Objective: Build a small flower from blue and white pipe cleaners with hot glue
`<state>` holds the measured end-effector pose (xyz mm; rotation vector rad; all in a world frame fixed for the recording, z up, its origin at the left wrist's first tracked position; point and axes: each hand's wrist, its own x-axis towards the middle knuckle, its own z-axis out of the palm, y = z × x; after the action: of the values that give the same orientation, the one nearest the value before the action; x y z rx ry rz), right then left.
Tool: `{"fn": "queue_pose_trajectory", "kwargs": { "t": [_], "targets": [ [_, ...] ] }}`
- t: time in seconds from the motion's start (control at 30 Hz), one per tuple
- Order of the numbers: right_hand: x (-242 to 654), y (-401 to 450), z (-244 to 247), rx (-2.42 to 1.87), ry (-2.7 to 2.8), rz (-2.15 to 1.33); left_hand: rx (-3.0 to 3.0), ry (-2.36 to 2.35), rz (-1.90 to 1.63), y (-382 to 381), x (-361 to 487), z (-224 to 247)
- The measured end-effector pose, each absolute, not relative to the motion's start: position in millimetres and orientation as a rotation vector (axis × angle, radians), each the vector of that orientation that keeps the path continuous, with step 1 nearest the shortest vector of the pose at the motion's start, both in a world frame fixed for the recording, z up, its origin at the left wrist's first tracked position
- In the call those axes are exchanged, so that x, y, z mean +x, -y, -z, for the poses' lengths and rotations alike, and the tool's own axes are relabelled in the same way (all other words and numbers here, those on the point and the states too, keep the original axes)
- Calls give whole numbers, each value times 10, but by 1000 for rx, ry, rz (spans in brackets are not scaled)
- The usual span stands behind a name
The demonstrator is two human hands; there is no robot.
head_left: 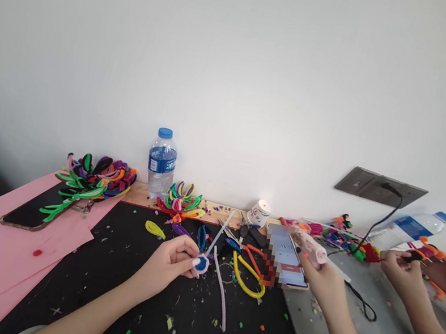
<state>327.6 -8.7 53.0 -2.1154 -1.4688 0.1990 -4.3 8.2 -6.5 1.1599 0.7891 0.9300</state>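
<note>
Between the thumb and fingers of my left hand (174, 262) is a small round coil of blue pipe cleaner edged in pale lilac (202, 264), held above the black mat. A straight pale pipe cleaner (220, 233) slants up just behind the coil; whether the two are joined I cannot tell. Another pale lilac pipe cleaner (220, 293) lies loose on the mat beside it. My right hand (321, 282) is closed around a pale pink glue gun (310, 247), over the right edge of a lit phone (287, 259). Yellow-handled pliers (248, 281) and orange-handled scissors (257, 255) lie between my hands.
Pipe cleaner bundles (96, 176) and a dark phone (32, 208) rest on pink paper at left. A water bottle (162, 165) and a paper cup (258, 213) stand by the wall. At right, another person's hands (406, 274) hold an orange-and-black piece near a power cord (381, 224).
</note>
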Motion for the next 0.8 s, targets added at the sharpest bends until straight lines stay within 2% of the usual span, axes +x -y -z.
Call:
{"fn": "queue_pose_trajectory", "kwargs": {
  "t": [0.13,0.27,0.37,0.67,0.8],
  "targets": [
    [3561,74,-500,-2456,1490,-7,1163,-790,-935,-87,-51,93],
    [3759,80,-390,-2623,1553,-70,1160,-780,-942,-93,-56,115],
    [3851,98,-315,-2651,1600,-101,1162,-776,-944,-101,-54,127],
    [4135,55,-108,-2655,1721,173,1143,-809,-987,-125,-69,80],
    [4173,41,-170,-2694,1805,249,1136,-843,-1017,-128,-73,60]
  ]
}}
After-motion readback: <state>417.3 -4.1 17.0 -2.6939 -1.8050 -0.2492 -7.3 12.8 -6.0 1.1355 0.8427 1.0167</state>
